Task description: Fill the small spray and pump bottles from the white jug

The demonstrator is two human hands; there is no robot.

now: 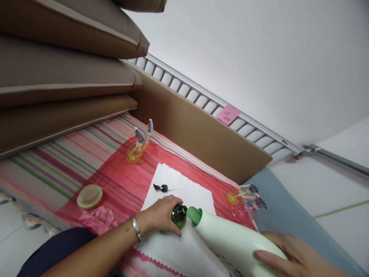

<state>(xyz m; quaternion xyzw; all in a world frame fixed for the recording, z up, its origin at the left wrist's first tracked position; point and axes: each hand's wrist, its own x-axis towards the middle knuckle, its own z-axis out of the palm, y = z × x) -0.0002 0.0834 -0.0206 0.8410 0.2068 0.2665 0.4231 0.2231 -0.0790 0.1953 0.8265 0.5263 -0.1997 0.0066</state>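
Observation:
My left hand (158,215) is closed round a small dark green bottle (179,215) that rests on a white cloth (184,192). My right hand (291,257) grips a large white bottle (236,242), tilted so its green spout (194,214) meets the small bottle's mouth. A small dark green spray cap (160,187) lies on the white cloth just beyond my left hand.
Two yellow spray bottles (138,148) stand at the back of a red striped cloth (115,181). More small spray bottles (245,196) lie at the right. A pale green lid (89,196) sits on the left. Brown cushions (66,57) are stacked at left, beside a brown board (201,138).

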